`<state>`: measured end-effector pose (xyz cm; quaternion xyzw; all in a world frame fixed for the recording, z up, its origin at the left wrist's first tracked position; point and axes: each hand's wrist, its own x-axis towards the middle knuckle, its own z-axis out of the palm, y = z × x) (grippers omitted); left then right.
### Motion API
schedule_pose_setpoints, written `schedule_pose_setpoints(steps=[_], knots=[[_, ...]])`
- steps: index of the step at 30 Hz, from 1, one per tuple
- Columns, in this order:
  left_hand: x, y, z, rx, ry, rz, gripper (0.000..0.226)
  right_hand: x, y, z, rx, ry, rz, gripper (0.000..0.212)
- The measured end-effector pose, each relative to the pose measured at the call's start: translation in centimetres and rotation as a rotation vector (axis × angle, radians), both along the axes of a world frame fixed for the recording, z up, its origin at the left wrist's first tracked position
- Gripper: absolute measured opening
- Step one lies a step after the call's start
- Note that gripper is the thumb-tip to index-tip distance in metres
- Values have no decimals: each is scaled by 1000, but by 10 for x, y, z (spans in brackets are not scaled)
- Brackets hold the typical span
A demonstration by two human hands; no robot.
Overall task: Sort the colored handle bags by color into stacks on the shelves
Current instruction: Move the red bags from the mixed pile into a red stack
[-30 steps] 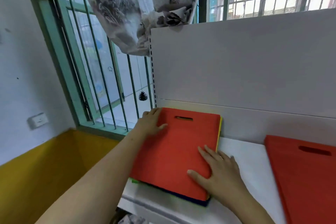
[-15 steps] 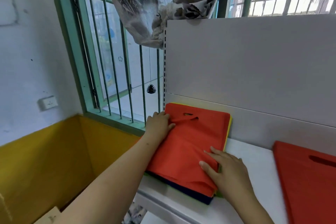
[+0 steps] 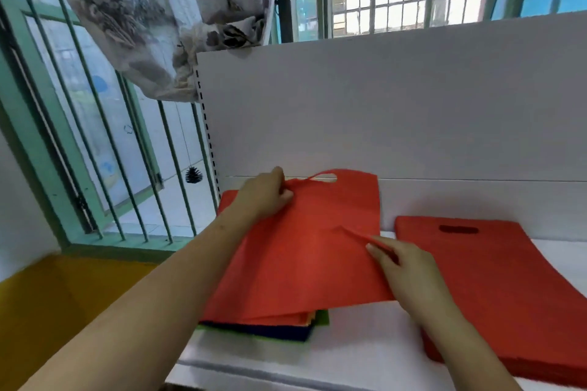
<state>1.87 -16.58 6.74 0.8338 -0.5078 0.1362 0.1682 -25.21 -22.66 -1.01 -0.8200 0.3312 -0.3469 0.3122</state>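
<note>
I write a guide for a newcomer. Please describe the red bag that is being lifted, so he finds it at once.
On the white shelf, see the mixed-colour pile at its window end. The lifted red bag tops it, pinched by both hands, unlike the flat red stack beside.

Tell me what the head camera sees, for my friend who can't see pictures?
Two hands lift a red bag off a mixed-colour pile on a white shelf: the left hand grips its top edge, the right hand pinches its middle. A red stack lies to the right.

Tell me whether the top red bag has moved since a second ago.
Yes. The top red bag, lifted off the mixed stack, has shifted right toward the red stack.
</note>
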Motion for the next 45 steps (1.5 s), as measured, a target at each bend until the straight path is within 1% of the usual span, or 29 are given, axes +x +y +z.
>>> schedule_pose_setpoints(steps=[2, 6, 9, 13, 15, 17, 18, 19, 21, 22, 23, 25, 26, 28, 29, 33, 35, 37, 39, 41, 43, 45], knots=[[-13, -20, 6, -31, 96, -62, 22, -26, -12, 3, 5, -52, -72, 31], [-51, -65, 4, -61, 164, -227, 23, -88, -35, 6, 15, -151, -223, 41], [-85, -103, -8, -55, 157, -329, 29, -134, -51, 3, 19, -164, -351, 42], [-130, -152, -37, -38, 133, -463, 36, -185, -64, -15, 9, -124, -502, 40], [-149, -171, -54, -41, 116, -494, 37, -199, -67, -26, -6, -90, -586, 38], [-162, -183, -70, -74, 156, -510, 38, -204, -71, -42, -43, -33, -681, 36], [-167, -187, -81, -81, 191, -497, 43, -207, -74, -51, -61, 7, -716, 33], [-172, -189, -92, -77, 206, -464, 49, -209, -77, -61, -60, 37, -739, 30], [-175, -185, -118, -60, 221, -339, 59, -211, -78, -69, 29, 30, -736, 29], [-177, -182, -130, -67, 271, -296, 62, -211, -78, -69, 89, 1, -719, 33], [-178, -180, -140, -91, 369, -287, 64, -211, -79, -68, 122, -15, -706, 37], [-177, -176, -149, -153, 608, -319, 65, -209, -79, -66, 126, 18, -676, 42], [-176, -175, -149, -184, 699, -329, 66, -207, -78, -66, 125, 36, -668, 43], [-173, -175, -147, -230, 802, -327, 73, -206, -76, -65, 139, 32, -671, 43], [-173, -176, -147, -245, 820, -326, 76, -206, -75, -65, 146, 25, -689, 43], [-177, -181, -151, -227, 756, -335, 83, -207, -74, -68, 131, -7, -807, 41], [-181, -184, -148, -210, 724, -305, 85, -208, -74, -69, 123, -35, -823, 40], [-183, -189, -146, -178, 641, -279, 84, -210, -78, -72, 121, -34, -812, 40], [-183, -193, -144, -138, 573, -263, 81, -211, -81, -75, 99, 12, -791, 39], [-183, -194, -140, -96, 528, -255, 79, -212, -81, -78, 17, 80, -801, 37], [-183, -193, -131, -79, 515, -261, 75, -211, -79, -77, -70, 145, -914, 37], [-180, -192, -117, -105, 477, -276, 65, -201, -73, -68, -133, 152, -990, 40]])
